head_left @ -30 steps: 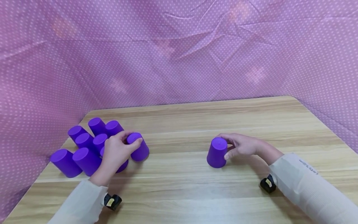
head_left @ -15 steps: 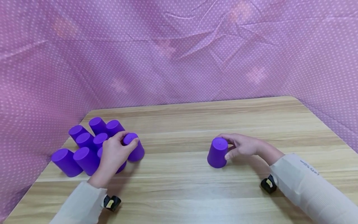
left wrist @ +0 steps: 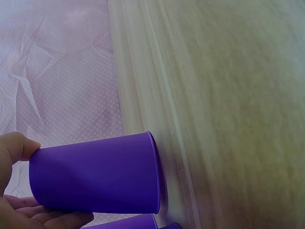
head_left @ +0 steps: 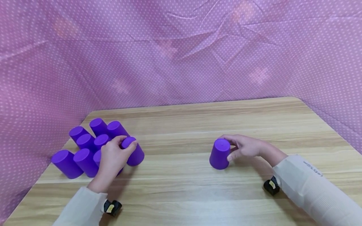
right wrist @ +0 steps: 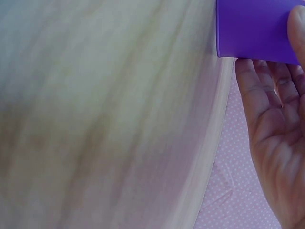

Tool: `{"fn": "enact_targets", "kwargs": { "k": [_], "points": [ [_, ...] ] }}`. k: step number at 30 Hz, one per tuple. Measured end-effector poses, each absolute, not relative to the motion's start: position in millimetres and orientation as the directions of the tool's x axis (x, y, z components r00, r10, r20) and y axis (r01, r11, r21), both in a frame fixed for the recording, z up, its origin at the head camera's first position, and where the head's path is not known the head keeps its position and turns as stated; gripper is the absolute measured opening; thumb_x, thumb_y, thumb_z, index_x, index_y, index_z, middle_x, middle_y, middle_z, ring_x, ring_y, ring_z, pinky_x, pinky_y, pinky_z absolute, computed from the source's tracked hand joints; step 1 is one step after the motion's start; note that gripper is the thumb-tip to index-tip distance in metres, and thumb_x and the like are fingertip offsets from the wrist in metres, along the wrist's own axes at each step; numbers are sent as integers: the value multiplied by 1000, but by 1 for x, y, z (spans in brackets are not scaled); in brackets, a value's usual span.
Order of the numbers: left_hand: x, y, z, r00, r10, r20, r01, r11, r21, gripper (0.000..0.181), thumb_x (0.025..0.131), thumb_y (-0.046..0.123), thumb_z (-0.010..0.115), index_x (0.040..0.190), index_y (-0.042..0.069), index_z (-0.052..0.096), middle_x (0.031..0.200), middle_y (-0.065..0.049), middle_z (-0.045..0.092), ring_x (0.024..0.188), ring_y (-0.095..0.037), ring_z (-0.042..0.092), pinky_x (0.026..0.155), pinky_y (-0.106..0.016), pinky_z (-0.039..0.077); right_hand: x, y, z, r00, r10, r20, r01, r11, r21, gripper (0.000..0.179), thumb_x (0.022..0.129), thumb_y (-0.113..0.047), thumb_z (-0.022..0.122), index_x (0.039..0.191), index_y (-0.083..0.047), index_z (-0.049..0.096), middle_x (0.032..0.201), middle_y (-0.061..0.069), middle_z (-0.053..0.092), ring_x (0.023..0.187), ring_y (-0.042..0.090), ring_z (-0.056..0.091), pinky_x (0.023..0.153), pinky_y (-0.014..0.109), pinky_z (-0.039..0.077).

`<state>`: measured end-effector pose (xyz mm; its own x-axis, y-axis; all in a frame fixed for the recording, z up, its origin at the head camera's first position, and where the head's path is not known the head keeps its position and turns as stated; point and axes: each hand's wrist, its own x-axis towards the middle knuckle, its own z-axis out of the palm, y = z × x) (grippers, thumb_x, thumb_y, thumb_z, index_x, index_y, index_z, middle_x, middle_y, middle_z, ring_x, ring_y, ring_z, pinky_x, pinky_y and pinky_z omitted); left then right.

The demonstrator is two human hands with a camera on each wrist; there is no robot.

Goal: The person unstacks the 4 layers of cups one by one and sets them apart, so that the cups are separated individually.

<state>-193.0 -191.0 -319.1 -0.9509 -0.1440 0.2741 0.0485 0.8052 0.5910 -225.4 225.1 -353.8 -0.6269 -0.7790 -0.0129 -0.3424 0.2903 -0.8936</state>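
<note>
At the right side of a cluster of upside-down purple cups (head_left: 87, 163), my left hand (head_left: 114, 157) grips one purple cup (head_left: 136, 155) near its base, thumb on the near side. That cup is also upside down, and in the left wrist view its rim is close over the tabletop. Right of the table's middle, my right hand (head_left: 245, 147) holds a second upside-down purple cup (head_left: 219, 157) between thumb and fingers. The right wrist view shows the thumb and fingers on opposite sides of this cup. My left hand partly hides some cups of the cluster.
The cluster stands at the left of the wooden table (head_left: 181, 188), its cups close together in rows. A pink dotted cloth (head_left: 181, 62) hangs behind the table and along both sides. A small black device (head_left: 112, 207) sits at my left wrist.
My left hand has moved left and slightly nearer with its cup, closer to the cluster. My right hand and its cup have stayed in place.
</note>
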Motion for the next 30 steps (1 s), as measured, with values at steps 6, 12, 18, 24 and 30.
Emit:
{"fn": "enact_targets", "kwargs": {
  "k": [6,12,18,24,30],
  "points": [
    [-193,-195,-318,-963,-140,231,24,806,591,52,86,40,61,115,-3,59,107,-25,63,95,-37,62,82,-49,51,-226,223,-355,-618,-786,-7,-348,281,-894,60,80,-11,69,131,2,40,123,16,56,113,8,54,100,30,43],
    [-195,-195,-319,-958,-174,228,6,784,620,49,85,38,63,113,-2,60,106,-23,65,95,-35,62,83,-47,51,-226,224,-354,-631,-776,-9,-355,299,-886,59,80,-11,70,130,1,41,122,15,57,113,7,54,99,27,44],
    [-195,-192,-324,-950,-202,238,3,757,654,47,85,36,65,113,0,61,106,-21,65,97,-33,62,83,-45,51,-225,226,-354,-637,-770,-13,-369,319,-873,59,80,-11,70,130,1,41,123,14,57,113,6,53,99,28,43],
    [-199,-190,-323,-957,-185,225,8,756,655,48,84,39,65,113,1,61,106,-19,66,96,-32,63,84,-44,52,-224,229,-352,-618,-786,25,-411,296,-862,56,82,-9,68,129,3,41,121,16,57,113,6,53,97,25,45],
    [-197,-195,-327,-945,-210,249,3,759,652,48,83,40,66,112,1,62,105,-19,67,97,-31,63,84,-43,52,-227,224,-355,-585,-809,60,-459,268,-847,55,83,-9,67,128,3,40,120,15,57,113,8,54,97,29,45]
  ]
}}
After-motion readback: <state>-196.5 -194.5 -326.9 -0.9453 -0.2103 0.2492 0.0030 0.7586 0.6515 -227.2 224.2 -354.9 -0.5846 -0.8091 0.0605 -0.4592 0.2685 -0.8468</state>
